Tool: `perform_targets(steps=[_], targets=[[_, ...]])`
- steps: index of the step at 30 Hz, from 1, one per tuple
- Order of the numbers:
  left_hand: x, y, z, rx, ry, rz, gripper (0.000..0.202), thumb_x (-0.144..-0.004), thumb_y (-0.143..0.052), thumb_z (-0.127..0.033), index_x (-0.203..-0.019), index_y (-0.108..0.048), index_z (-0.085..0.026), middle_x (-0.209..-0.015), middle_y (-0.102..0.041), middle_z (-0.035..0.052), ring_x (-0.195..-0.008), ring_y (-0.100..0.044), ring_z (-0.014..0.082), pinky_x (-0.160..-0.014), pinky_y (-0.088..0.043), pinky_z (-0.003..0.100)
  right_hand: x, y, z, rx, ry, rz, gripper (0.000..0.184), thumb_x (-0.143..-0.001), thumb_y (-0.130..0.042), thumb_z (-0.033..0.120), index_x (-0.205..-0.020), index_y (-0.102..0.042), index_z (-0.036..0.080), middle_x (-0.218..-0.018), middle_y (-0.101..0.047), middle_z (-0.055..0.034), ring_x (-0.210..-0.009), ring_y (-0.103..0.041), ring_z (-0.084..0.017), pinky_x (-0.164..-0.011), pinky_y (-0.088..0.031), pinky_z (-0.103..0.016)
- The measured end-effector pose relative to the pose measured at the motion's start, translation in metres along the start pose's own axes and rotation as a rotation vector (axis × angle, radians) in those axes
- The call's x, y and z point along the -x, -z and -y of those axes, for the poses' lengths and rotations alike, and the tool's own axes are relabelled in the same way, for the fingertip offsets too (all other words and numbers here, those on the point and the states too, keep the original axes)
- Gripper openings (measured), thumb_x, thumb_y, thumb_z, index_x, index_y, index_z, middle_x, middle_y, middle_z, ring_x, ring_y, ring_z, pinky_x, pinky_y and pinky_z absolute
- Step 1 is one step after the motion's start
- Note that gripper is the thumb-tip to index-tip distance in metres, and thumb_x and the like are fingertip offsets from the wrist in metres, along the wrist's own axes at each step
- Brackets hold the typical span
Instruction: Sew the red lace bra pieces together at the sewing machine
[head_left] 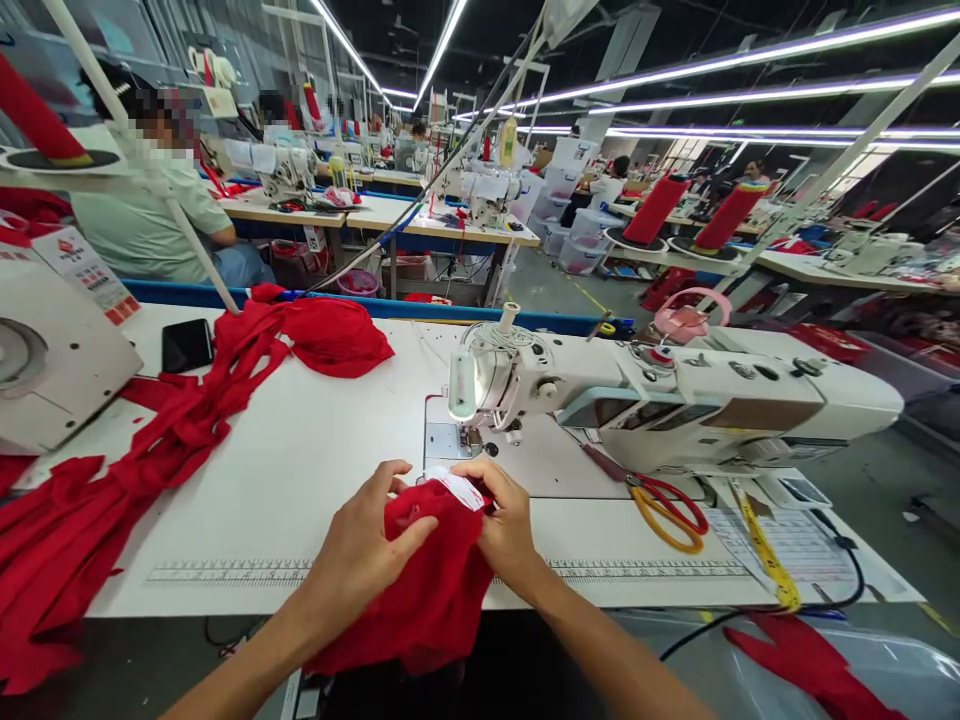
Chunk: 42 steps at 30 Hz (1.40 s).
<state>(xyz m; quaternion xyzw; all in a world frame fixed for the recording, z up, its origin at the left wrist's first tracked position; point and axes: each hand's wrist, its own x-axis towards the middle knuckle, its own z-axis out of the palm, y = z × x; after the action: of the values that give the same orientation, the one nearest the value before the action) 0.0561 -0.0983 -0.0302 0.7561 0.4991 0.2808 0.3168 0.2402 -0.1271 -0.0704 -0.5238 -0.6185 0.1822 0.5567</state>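
A piece of red fabric (442, 580) hangs over the table's front edge, its upper end held up by both hands. My left hand (367, 540) grips it from the left, the thumb lying across the cloth and the fingers bent behind its upper edge. On the other side, my right hand (506, 520) pinches the upper right corner beside a white label (459, 488) with faint print. Just beyond the fingers is the presser foot (471, 440) of a white sewing machine (600, 385). The fabric's lower end drops out of sight below the table.
To the left lies a long heap of red cloth (180, 430) near a black phone (187, 346). Scissors (667, 510) and a yellow tape measure (769, 555) lie at the right. A printed ruler (225, 573) runs along the front. A person (150, 210) sits beyond the table.
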Motion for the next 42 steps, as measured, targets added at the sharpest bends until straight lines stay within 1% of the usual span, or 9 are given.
perform_targets(steps=[4,8,12,16,21,26,33,38,42], targets=[[0.004,-0.011,-0.002,0.022,-0.078,-0.030,0.029,-0.087,-0.054,-0.031,-0.115,-0.060,-0.029,-0.102,-0.070,0.0016,-0.095,-0.067,0.0210,-0.084,-0.053,0.035,0.008,0.011,-0.004,-0.015,-0.077,0.032,0.013,-0.080,-0.066,0.021,-0.093,-0.066,0.022,-0.084,-0.068,-0.0009,-0.072,-0.062,-0.016,-0.064,-0.049,-0.027],[0.005,-0.013,-0.001,0.057,-0.085,-0.024,0.019,-0.088,-0.051,-0.027,-0.099,-0.066,-0.027,-0.100,-0.069,0.0019,-0.094,-0.066,0.0205,-0.083,-0.052,0.034,0.014,0.031,0.006,0.055,-0.115,0.196,0.034,-0.081,-0.057,0.015,-0.114,-0.061,0.024,-0.101,-0.069,-0.0037,-0.089,-0.066,-0.019,-0.077,-0.055,-0.031],[0.002,-0.021,-0.004,0.123,-0.062,-0.018,0.013,-0.085,-0.055,-0.027,-0.092,-0.066,-0.025,-0.096,-0.070,0.0016,-0.092,-0.065,0.0206,-0.084,-0.052,0.034,0.015,0.045,0.027,0.178,0.048,0.199,0.043,-0.089,-0.051,0.017,-0.131,-0.052,0.025,-0.128,-0.058,-0.0091,-0.118,-0.057,-0.023,-0.099,-0.051,-0.041],[-0.003,-0.020,-0.004,0.158,-0.086,0.033,0.015,-0.084,-0.058,-0.028,-0.095,-0.067,-0.025,-0.100,-0.071,0.0011,-0.098,-0.065,0.0212,-0.089,-0.051,0.035,0.009,0.034,0.024,0.434,0.256,0.190,0.044,-0.095,-0.056,0.022,-0.139,-0.049,0.025,-0.125,-0.060,-0.0111,-0.112,-0.058,-0.025,-0.093,-0.050,-0.041],[-0.004,-0.008,0.008,0.090,-0.035,0.130,0.020,-0.092,-0.055,-0.041,-0.102,-0.067,-0.028,-0.106,-0.071,0.0000,-0.101,-0.065,0.0207,-0.088,-0.050,0.033,0.004,0.023,0.000,0.477,0.313,0.229,0.039,-0.099,-0.046,0.010,-0.135,-0.051,0.022,-0.092,-0.069,-0.0030,-0.084,-0.063,-0.017,-0.080,-0.044,-0.034],[0.000,-0.014,0.017,-0.044,-0.114,0.019,0.029,-0.100,-0.036,-0.037,-0.090,-0.061,-0.024,-0.093,-0.065,0.0027,-0.085,-0.064,0.0190,-0.075,-0.048,0.032,0.001,0.024,0.008,0.526,0.344,0.295,0.036,-0.099,-0.046,0.012,-0.131,-0.056,0.026,-0.095,-0.067,-0.0031,-0.086,-0.060,-0.017,-0.086,-0.040,-0.036],[0.000,-0.020,0.006,-0.038,-0.072,0.049,0.032,-0.101,-0.028,-0.037,-0.079,-0.047,-0.024,-0.072,-0.054,-0.0019,-0.063,-0.051,0.0165,-0.062,-0.039,0.031,-0.003,0.023,0.013,0.583,0.436,0.255,0.018,-0.095,-0.051,0.012,-0.094,-0.065,0.021,-0.122,-0.059,-0.0115,-0.110,-0.055,-0.023,-0.095,-0.043,-0.042],[0.001,-0.021,0.006,-0.017,-0.021,0.083,0.033,-0.100,-0.028,-0.040,-0.077,-0.045,-0.024,-0.070,-0.052,-0.0028,-0.063,-0.048,0.0163,-0.062,-0.037,0.030,-0.001,0.025,0.012,0.688,0.600,0.231,0.005,-0.093,-0.060,0.021,-0.091,-0.065,0.021,-0.126,-0.060,-0.0134,-0.118,-0.053,-0.025,-0.106,-0.037,-0.052],[0.000,-0.022,0.006,-0.021,-0.028,0.059,0.031,-0.099,-0.030,-0.040,-0.077,-0.044,-0.024,-0.071,-0.052,-0.0025,-0.063,-0.046,0.0161,-0.063,-0.035,0.031,-0.002,0.025,0.011,0.798,0.805,0.209,0.011,-0.092,-0.061,0.012,-0.097,-0.066,0.020,-0.127,-0.064,-0.0099,-0.123,-0.051,-0.021,-0.115,-0.026,-0.056]])
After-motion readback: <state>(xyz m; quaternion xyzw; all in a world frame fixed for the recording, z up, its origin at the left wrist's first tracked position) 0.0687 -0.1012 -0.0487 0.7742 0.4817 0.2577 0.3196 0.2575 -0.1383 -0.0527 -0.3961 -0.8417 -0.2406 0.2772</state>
